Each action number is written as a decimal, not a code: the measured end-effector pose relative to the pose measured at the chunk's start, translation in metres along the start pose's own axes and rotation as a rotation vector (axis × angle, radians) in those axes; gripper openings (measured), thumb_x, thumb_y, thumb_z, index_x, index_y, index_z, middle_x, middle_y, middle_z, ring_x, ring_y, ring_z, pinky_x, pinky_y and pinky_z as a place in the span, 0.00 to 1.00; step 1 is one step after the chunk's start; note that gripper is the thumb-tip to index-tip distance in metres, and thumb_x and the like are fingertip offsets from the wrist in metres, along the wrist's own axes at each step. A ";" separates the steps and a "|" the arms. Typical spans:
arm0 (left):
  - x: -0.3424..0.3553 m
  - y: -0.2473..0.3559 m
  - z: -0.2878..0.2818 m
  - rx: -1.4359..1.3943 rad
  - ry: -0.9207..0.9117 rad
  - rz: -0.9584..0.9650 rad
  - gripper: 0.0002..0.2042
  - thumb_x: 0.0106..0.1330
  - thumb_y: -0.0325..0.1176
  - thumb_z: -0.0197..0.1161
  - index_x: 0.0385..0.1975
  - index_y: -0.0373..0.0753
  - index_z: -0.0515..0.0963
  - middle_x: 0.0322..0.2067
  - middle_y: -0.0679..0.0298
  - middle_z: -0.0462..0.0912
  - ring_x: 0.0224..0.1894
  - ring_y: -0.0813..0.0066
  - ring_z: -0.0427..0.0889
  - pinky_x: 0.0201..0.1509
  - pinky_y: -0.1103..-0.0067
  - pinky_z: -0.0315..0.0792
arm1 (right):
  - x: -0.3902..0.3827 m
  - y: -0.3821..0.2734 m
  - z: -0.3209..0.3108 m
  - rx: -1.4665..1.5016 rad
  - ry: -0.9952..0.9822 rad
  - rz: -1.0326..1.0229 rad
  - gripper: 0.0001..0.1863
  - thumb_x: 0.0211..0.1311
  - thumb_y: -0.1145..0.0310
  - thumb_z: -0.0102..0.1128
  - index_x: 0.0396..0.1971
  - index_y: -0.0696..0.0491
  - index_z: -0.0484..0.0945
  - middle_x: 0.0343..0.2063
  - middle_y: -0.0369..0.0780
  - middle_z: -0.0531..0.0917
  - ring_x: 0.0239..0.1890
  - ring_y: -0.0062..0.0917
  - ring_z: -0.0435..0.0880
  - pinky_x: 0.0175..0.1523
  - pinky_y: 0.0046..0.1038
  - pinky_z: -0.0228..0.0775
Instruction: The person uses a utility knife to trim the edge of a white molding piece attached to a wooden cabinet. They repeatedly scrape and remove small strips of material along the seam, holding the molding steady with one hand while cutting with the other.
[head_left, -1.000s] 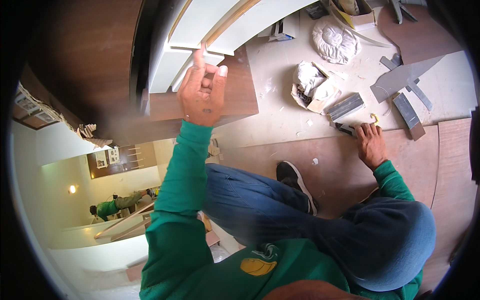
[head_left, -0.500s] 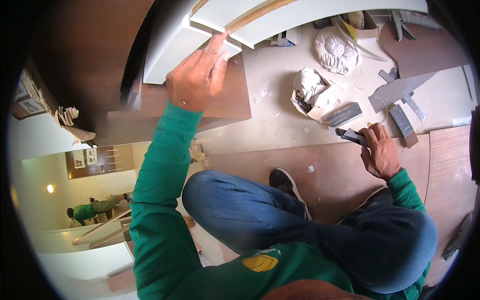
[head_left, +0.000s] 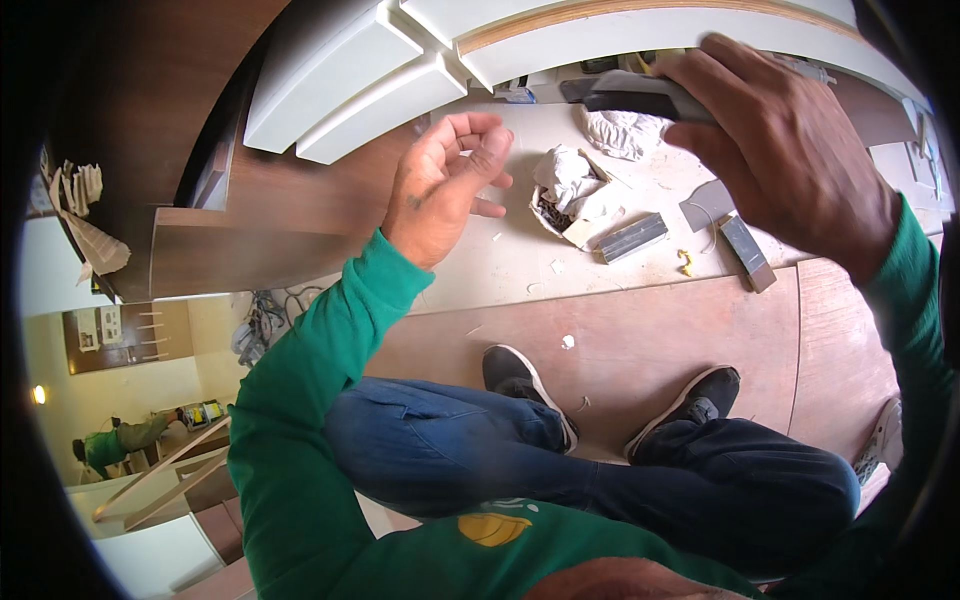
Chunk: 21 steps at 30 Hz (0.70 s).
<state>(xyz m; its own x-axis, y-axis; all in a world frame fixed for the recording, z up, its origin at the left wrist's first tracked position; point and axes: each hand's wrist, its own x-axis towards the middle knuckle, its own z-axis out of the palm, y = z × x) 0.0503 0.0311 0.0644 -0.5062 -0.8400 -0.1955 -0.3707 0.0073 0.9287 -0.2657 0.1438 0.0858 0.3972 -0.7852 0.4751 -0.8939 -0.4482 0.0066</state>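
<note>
My right hand (head_left: 780, 140) is raised at the upper right, its fingers closed around a flat grey and black hand tool (head_left: 640, 98). The tool is blurred, so its exact kind is unclear; it points left, close under the white panel with a wood-coloured edge (head_left: 620, 40). My left hand (head_left: 450, 185) hangs in the air with its fingers apart and loosely curled, holding nothing. It is just below the white drawer-like fronts (head_left: 385, 105) and in front of the brown cabinet board (head_left: 290, 250).
Beyond my feet, a torn box with white cloth (head_left: 570, 185), a dark block (head_left: 635, 238) and another dark block (head_left: 748, 250) lie on the floor. A white cloth bundle (head_left: 625, 135) is farther back. Another person in green (head_left: 115, 445) works at the far left.
My left hand has come off the white panel's edge and opened. My right hand has risen from near the floor toward the panel, still holding the tool. My feet show more fully.
</note>
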 end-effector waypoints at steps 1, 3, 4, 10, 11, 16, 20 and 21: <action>0.000 0.004 0.006 -0.014 0.024 -0.028 0.32 0.77 0.57 0.69 0.66 0.35 0.76 0.60 0.59 0.82 0.48 0.74 0.84 0.47 0.73 0.84 | 0.006 -0.001 -0.002 0.047 0.003 0.052 0.20 0.78 0.60 0.67 0.56 0.60 0.81 0.39 0.49 0.87 0.31 0.40 0.88 0.38 0.39 0.84; -0.003 0.008 0.007 -0.026 0.079 -0.062 0.37 0.77 0.62 0.68 0.69 0.34 0.75 0.63 0.59 0.81 0.51 0.72 0.83 0.51 0.71 0.84 | 0.025 -0.006 -0.004 0.086 0.016 0.097 0.17 0.73 0.59 0.72 0.49 0.58 0.85 0.34 0.46 0.89 0.29 0.37 0.89 0.35 0.36 0.82; -0.003 0.009 0.007 -0.041 0.095 -0.066 0.38 0.76 0.63 0.68 0.70 0.34 0.74 0.63 0.58 0.80 0.53 0.71 0.83 0.53 0.70 0.84 | 0.031 -0.008 -0.006 0.065 0.012 0.100 0.15 0.72 0.59 0.73 0.42 0.57 0.86 0.28 0.44 0.88 0.25 0.32 0.87 0.30 0.34 0.79; -0.003 0.019 0.021 -0.133 0.186 -0.079 0.44 0.74 0.65 0.69 0.77 0.33 0.69 0.67 0.57 0.77 0.57 0.65 0.83 0.55 0.66 0.83 | 0.045 -0.011 0.022 0.240 0.196 0.127 0.22 0.70 0.58 0.75 0.58 0.53 0.87 0.44 0.47 0.93 0.39 0.40 0.95 0.43 0.38 0.86; -0.005 0.021 0.026 -0.158 0.220 -0.077 0.44 0.74 0.64 0.69 0.77 0.33 0.69 0.68 0.57 0.77 0.57 0.65 0.83 0.55 0.66 0.83 | 0.048 -0.011 0.024 0.241 0.226 0.100 0.19 0.70 0.59 0.74 0.55 0.53 0.88 0.40 0.47 0.93 0.37 0.41 0.94 0.41 0.39 0.86; 0.002 0.017 0.041 -0.219 0.342 0.079 0.41 0.77 0.58 0.71 0.78 0.33 0.69 0.66 0.59 0.79 0.56 0.66 0.83 0.54 0.66 0.84 | 0.054 -0.007 0.041 0.269 0.283 0.080 0.18 0.68 0.56 0.71 0.53 0.47 0.91 0.30 0.46 0.92 0.30 0.43 0.92 0.37 0.42 0.86; 0.009 0.001 0.037 -0.161 0.408 0.153 0.38 0.78 0.54 0.70 0.78 0.33 0.70 0.62 0.60 0.83 0.51 0.68 0.85 0.50 0.69 0.84 | 0.054 -0.012 0.044 0.276 0.221 0.140 0.19 0.68 0.54 0.71 0.55 0.44 0.91 0.31 0.45 0.91 0.31 0.42 0.92 0.37 0.42 0.86; 0.010 0.001 0.039 -0.162 0.427 0.154 0.38 0.78 0.54 0.70 0.78 0.33 0.70 0.61 0.60 0.84 0.50 0.68 0.85 0.49 0.69 0.85 | 0.052 -0.013 0.044 0.267 0.200 0.159 0.20 0.68 0.53 0.71 0.55 0.44 0.91 0.31 0.44 0.91 0.31 0.42 0.92 0.37 0.42 0.86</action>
<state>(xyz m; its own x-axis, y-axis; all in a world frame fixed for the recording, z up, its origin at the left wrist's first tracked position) 0.0146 0.0439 0.0513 -0.1684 -0.9837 0.0634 -0.1728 0.0928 0.9806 -0.2248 0.0901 0.0720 0.1854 -0.7668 0.6145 -0.8449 -0.4437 -0.2987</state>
